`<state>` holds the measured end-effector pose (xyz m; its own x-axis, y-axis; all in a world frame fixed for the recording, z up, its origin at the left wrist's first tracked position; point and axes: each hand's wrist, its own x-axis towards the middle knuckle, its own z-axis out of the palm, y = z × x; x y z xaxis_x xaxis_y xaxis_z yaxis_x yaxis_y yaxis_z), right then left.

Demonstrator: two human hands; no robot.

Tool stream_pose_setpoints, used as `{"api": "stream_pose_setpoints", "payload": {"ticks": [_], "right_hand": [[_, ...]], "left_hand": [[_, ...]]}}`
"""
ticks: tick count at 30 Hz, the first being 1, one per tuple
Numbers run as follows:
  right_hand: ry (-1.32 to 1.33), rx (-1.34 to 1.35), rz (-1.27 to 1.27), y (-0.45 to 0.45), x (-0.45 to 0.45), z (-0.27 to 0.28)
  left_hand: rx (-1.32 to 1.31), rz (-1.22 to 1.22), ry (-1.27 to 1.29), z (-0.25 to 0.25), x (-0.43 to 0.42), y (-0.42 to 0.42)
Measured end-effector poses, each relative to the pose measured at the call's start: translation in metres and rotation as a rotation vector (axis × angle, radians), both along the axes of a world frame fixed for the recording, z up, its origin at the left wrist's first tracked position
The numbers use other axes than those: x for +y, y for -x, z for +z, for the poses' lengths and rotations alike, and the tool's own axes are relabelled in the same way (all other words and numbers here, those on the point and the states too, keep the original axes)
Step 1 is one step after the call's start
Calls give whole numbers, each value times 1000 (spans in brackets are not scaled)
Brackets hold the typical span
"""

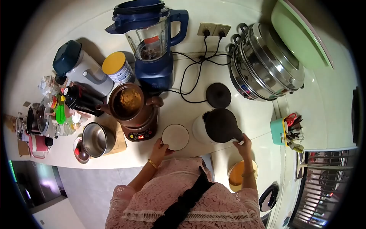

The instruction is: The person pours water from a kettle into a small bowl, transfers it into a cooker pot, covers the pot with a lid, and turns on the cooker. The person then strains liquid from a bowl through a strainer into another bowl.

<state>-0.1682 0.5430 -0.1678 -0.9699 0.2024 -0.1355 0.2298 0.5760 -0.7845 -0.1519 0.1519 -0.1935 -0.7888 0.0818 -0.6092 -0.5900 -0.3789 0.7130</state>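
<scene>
A gap lay on the bench point(254, 115) between the kettle point(221, 125) and the steel steamer point(265, 61); farther back, black cords point(201, 59) looped across the way, and the brown pot point(132, 121) blocked the left.

left forearm point(143, 177) angles up and inward from a bent elbow, bare below it, and the left wrist point(154, 161) looks close to straight. up top, the left hand point(160, 148) is in a pinch, thumb set against bent fingers! over on the other side, the right forearm point(249, 174) runs forward, much steeper than its partner, its elbow out by the body's right flank. right wrist point(248, 157) tips slightly inward, and there's the right hand point(243, 145), fingers curled into a grip, knuckles outward! the two hands sit well apart, nearly level, both in front of the torso point(171, 198), both arms bent at the elbow.
</scene>
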Motion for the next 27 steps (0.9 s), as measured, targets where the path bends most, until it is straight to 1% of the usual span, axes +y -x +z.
{"api": "stream_pose_setpoints", "payload": {"ticks": [1, 2, 4, 5, 7, 8, 10, 14, 17, 18, 19, 21, 23, 24, 25, 26, 27], "right_hand": [[74, -94, -1, 4, -9, 1], [71, -97, 17, 6, -14, -4], [545, 18, -256, 10, -27, -16], [548, 11, -237, 14, -33, -16], [738, 187, -295, 24, -41, -11], [743, 178, -278, 31, -44, -10], [839, 203, -380, 41, -49, -8], [781, 247, -337, 61, -49, -23], [828, 287, -407, 81, -57, -20], [825, 314, -416, 89, -57, -25], [820, 343, -428, 96, -57, -29], [803, 357, -434, 108, -55, -32], [788, 380, -425, 118, -49, -39], [790, 379, -429, 122, -45, -41], [793, 376, -431, 125, -44, -43], [786, 351, -428, 124, -48, -35], [755, 317, -450, 123, -52, -26]], "left_hand": [[-19, -8, 19, 3, 1, 1], [-39, -14, 38, 6, 2, 3], [-49, 36, 36, 14, 6, 4], [-58, 63, 35, 16, 8, 4], [-71, 108, 13, 19, 13, 9], [-85, 132, -10, 20, 14, 10], [-79, 130, 10, 10, 16, 13], [-76, 138, 15, -7, 26, 23], [-146, 199, -2, -13, 36, 31], [-144, 238, 4, -21, 38, 35], [-143, 226, -37, -32, 41, 39], [-139, 236, -75, -32, 48, 48], [-153, 242, 17, -16, 59, 59], [-152, 268, 21, -26, 64, 64], [-90, 297, -4, -46, 68, 70], [-28, 327, -28, -59, 72, 74], [-27, 358, -22, -63, 77, 80]]}}
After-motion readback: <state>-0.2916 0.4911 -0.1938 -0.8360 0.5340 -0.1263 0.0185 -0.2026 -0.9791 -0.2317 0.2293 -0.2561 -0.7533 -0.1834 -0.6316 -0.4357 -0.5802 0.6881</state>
